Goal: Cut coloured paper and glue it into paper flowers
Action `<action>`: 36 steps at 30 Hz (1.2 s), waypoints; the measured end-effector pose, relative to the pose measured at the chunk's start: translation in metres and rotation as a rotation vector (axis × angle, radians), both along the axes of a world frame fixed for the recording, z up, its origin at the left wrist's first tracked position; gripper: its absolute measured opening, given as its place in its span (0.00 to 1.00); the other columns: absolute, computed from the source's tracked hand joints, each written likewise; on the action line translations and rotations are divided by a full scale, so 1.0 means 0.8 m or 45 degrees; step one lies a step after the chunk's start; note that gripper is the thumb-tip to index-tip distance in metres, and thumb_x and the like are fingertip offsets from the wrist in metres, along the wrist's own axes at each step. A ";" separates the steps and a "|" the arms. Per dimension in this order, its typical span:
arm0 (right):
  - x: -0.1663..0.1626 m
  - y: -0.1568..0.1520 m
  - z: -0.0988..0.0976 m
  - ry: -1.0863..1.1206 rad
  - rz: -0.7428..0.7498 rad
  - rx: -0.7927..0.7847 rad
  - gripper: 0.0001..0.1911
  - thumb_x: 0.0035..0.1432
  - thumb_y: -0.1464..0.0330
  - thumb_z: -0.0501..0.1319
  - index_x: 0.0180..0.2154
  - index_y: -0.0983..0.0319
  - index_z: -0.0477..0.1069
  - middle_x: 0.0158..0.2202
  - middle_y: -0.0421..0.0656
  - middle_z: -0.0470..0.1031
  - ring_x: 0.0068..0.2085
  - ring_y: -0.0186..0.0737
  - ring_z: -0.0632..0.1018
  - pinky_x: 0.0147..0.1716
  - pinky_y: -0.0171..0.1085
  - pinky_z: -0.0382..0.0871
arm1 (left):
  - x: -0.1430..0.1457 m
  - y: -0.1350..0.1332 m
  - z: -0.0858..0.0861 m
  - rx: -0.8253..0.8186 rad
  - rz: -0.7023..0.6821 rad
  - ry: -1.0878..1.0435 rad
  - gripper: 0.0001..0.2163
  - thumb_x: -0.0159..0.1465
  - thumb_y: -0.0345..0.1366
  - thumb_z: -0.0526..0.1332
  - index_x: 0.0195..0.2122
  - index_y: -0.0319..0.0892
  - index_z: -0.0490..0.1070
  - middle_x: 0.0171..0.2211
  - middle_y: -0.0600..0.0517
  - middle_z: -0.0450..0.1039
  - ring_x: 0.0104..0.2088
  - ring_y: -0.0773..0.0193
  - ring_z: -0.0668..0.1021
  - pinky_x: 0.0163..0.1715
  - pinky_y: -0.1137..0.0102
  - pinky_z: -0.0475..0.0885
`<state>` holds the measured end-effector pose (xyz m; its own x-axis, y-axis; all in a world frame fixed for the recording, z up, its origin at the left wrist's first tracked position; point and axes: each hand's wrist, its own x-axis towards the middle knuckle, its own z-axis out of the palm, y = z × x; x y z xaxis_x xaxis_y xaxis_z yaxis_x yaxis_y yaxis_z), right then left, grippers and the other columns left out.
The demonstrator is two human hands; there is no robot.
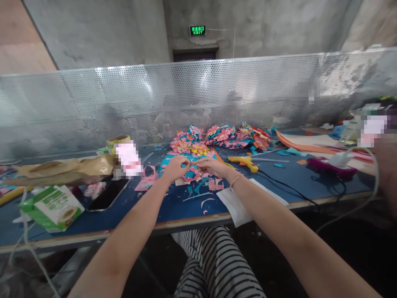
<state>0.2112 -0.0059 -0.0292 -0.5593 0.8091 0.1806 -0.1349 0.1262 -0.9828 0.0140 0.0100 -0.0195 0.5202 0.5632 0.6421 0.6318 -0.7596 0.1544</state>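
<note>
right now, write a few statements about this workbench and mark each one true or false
1. The yellow glue gun lies to the right of the right hand. True.
2. The left hand grips the dark phone. False: the phone lies on the blue table, and the left hand is close to the right one.
3. Paper flowers are heaped beyond the hands, near the perforated screen. True.
4. The exit sign has red lettering. False: its lettering is green.
5. A green and white box is on the table's left side. True.
</note>
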 end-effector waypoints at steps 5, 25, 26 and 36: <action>-0.002 -0.006 0.004 0.002 -0.001 -0.015 0.11 0.44 0.67 0.64 0.34 0.64 0.76 0.20 0.37 0.70 0.23 0.30 0.68 0.26 0.33 0.62 | 0.000 0.003 -0.004 0.009 0.010 -0.010 0.04 0.55 0.31 0.58 0.25 0.41 0.71 0.27 0.51 0.72 0.29 0.66 0.72 0.32 0.71 0.67; -0.003 -0.010 0.005 0.042 0.147 0.005 0.12 0.46 0.66 0.64 0.35 0.64 0.74 0.22 0.37 0.68 0.24 0.29 0.66 0.26 0.32 0.60 | 0.006 -0.005 0.000 0.041 0.101 -0.124 0.05 0.51 0.28 0.57 0.19 0.41 0.67 0.21 0.53 0.69 0.26 0.67 0.70 0.29 0.72 0.64; -0.003 -0.010 0.004 0.045 0.148 0.011 0.12 0.46 0.67 0.64 0.35 0.64 0.74 0.22 0.37 0.68 0.24 0.29 0.66 0.25 0.32 0.60 | 0.007 -0.007 0.002 0.028 0.106 -0.134 0.05 0.51 0.28 0.57 0.19 0.41 0.67 0.21 0.53 0.69 0.25 0.67 0.70 0.28 0.72 0.64; -0.001 -0.003 -0.001 0.074 0.174 -0.029 0.16 0.45 0.66 0.65 0.38 0.66 0.75 0.21 0.37 0.69 0.23 0.29 0.67 0.24 0.32 0.61 | 0.011 -0.019 0.010 -0.101 0.129 -0.178 0.05 0.48 0.26 0.58 0.17 0.40 0.67 0.20 0.54 0.69 0.24 0.68 0.69 0.28 0.73 0.64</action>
